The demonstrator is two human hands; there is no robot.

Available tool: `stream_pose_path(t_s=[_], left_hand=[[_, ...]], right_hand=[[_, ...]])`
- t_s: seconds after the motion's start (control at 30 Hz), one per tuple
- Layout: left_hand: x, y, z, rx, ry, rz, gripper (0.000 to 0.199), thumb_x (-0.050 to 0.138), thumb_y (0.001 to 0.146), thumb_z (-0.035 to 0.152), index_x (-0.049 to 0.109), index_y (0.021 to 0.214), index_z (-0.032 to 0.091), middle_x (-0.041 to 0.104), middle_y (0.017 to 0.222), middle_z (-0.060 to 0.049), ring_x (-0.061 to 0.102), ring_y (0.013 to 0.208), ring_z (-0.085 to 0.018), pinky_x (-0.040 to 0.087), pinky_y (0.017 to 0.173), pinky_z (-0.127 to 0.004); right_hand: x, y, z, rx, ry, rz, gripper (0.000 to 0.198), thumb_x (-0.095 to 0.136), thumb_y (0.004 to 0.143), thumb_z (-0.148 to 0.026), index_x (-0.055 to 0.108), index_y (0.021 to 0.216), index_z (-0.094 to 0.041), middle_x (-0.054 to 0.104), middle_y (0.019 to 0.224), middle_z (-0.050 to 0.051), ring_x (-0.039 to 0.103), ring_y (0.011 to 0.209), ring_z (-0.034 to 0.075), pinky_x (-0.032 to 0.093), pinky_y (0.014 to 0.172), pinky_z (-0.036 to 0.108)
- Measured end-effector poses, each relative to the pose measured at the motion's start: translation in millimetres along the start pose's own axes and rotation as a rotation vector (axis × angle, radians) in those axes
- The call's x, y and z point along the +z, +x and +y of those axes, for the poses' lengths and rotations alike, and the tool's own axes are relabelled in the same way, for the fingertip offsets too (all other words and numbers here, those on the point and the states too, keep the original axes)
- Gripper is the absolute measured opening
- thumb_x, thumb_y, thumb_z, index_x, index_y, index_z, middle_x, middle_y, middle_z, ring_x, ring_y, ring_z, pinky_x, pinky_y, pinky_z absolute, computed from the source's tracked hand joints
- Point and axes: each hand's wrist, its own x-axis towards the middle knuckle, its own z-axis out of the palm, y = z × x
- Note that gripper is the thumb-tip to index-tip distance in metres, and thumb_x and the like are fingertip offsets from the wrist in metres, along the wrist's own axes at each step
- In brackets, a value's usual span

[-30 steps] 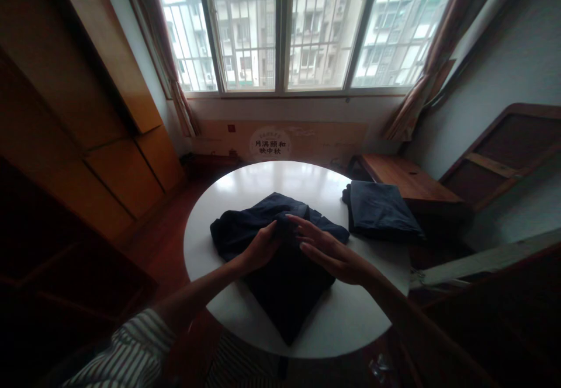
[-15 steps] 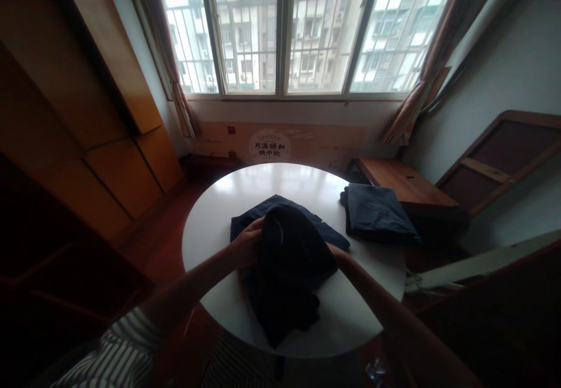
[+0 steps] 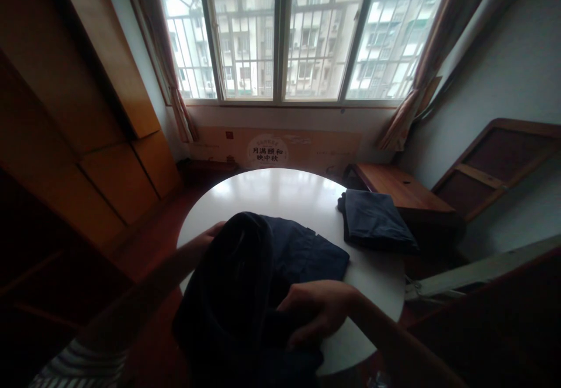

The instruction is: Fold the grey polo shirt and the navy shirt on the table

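- Since the frame half a second ago, the dark garment (image 3: 228, 294) has shifted toward the person and to the left, and the right hand (image 3: 318, 309), then mostly behind the cloth, now shows in front of it.
- The left hand (image 3: 214, 230) has moved out to the garment's far left side; its fingers are hidden behind the raised cloth, so I cannot tell how they hold.
- The right hand's fingers are curled with the thumb beneath, and it seems to pinch a bunch of the garment; the fingertips are lost in the dark folds.
- The garment is held up at the near left of the white round surface (image 3: 272, 186), partly past its edge, with a rounded opening lifted. Navy cloth (image 3: 302, 250) lies flat just behind; whether it is the same piece I cannot tell.
- The step in hand looks like lifting and turning the garment; going on from here would call for a secure hold on both sides and the loose cloth drawn clear of itself.
- A folded pile (image 3: 379, 218) sits at the surface's right edge, apart from the garment. It blocks nothing at present, though it narrows the room for spreading rightward.
- A low wooden bench (image 3: 401, 186) stands beyond the pile.
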Motion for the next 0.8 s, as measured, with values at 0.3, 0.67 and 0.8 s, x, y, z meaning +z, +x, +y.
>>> stream_pose_path(t_s=[0.3,0.67,0.8], left_hand=[[-87,97,51,0.167,0.737,0.635,0.026,0.066,0.083,0.031,0.068,0.098,0.010,0.070,0.082,-0.009,0.065,0.070,-0.019,0.050,0.068,-0.031],[-50,73,-27,0.171,1.362,0.387,0.037,0.052,0.089,0.046,0.068,0.071,0.017,0.068,0.061,-0.005,0.061,0.054,-0.016,0.043,0.059,-0.026],[-41,62,-74,-0.121,1.233,0.241,0.058,0.051,0.083,0.066,0.061,0.055,0.017,0.059,0.044,-0.003,0.056,0.041,-0.015,0.039,0.050,-0.024]], right_hand=[[-90,2,8,0.080,-0.295,0.910,0.017,0.056,0.075,-0.022,0.066,0.085,-0.014,0.067,0.082,0.003,0.057,0.073,0.017,0.047,0.065,0.026],[-100,-25,88,0.593,-0.469,1.315,0.040,0.045,0.091,-0.049,0.066,0.083,-0.015,0.068,0.085,0.015,0.062,0.083,0.026,0.046,0.080,0.036],[-70,-34,99,0.639,-0.641,1.131,0.033,0.071,0.072,-0.046,0.068,0.085,-0.015,0.068,0.091,0.014,0.062,0.089,0.028,0.046,0.082,0.034]])
